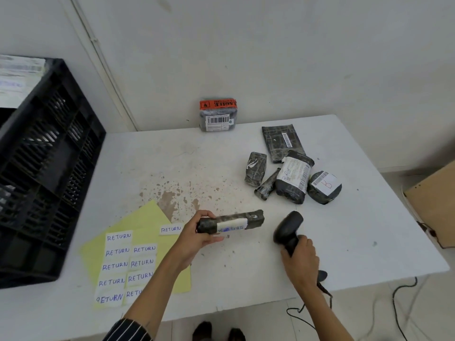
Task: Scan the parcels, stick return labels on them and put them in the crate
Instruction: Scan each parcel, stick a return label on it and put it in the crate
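Note:
My left hand [197,236] grips the left end of a long dark wrapped parcel [248,219] with a white label, held just above the white table [147,163]. To its right, my right hand [300,257] holds a black handheld scanner [288,226] whose head points toward the parcel. White RETURN labels [123,267] lie on a yellow sheet [147,215] at the front left; one single label [170,229] sits beside my left hand. A black slatted crate [49,168] stands at the table's left edge.
Several dark wrapped parcels [293,173] are clustered at the right rear of the table. A parcel with an orange fragile tape [218,114] leans on the back wall. A cardboard box [435,205] stands off the right edge. The scanner cable [325,299] hangs over the front edge.

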The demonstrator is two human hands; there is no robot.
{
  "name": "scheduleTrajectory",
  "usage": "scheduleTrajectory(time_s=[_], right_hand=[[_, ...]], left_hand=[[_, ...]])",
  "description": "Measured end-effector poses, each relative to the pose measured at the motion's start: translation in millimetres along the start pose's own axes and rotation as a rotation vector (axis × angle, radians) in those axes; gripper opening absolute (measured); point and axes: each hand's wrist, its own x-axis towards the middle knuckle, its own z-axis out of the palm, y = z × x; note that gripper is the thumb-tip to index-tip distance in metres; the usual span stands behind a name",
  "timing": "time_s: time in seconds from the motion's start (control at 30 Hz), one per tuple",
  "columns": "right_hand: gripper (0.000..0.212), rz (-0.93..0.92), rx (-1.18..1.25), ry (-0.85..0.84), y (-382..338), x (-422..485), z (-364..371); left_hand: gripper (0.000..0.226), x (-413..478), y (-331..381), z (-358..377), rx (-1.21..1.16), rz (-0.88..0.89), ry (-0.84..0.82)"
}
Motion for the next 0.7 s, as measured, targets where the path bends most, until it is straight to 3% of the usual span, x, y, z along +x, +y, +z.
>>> scheduleTrajectory(time_s=[0.1, 0.2, 0.3, 0.43, 0.7], right_hand=[[0.022, 0.073, 0.418, -0.108, -12.9, -9.5, -6.7], [0.017, 0.098, 0.641, -0.146, -33.3, -20.4, -12.2], [0.014, 0.093, 0.821, -0.187, -55.3, -32.7, -20.8], [0.017, 0.029, 0.937, -0.282, -81.0, -53.8, -33.4], [0.019, -0.055, 0.949, -0.413, -112.8, -89.4, -42.2]], left_hand=[[0.022, 3.4, -3.5, -2.9, -0.069, -0.011, 0.023], [0.006, 3.4, -5.7, -8.8, -0.083, 0.006, 0.016], [0.026, 5.1, -4.4, -15.6, 0.016, 0.000, 0.017], [0.038, 16.5, -1.1, -23.1, 0.083, -0.038, 0.105], [0.048, 28.4, 17.3, -29.8, 0.087, 0.053, 0.093]])
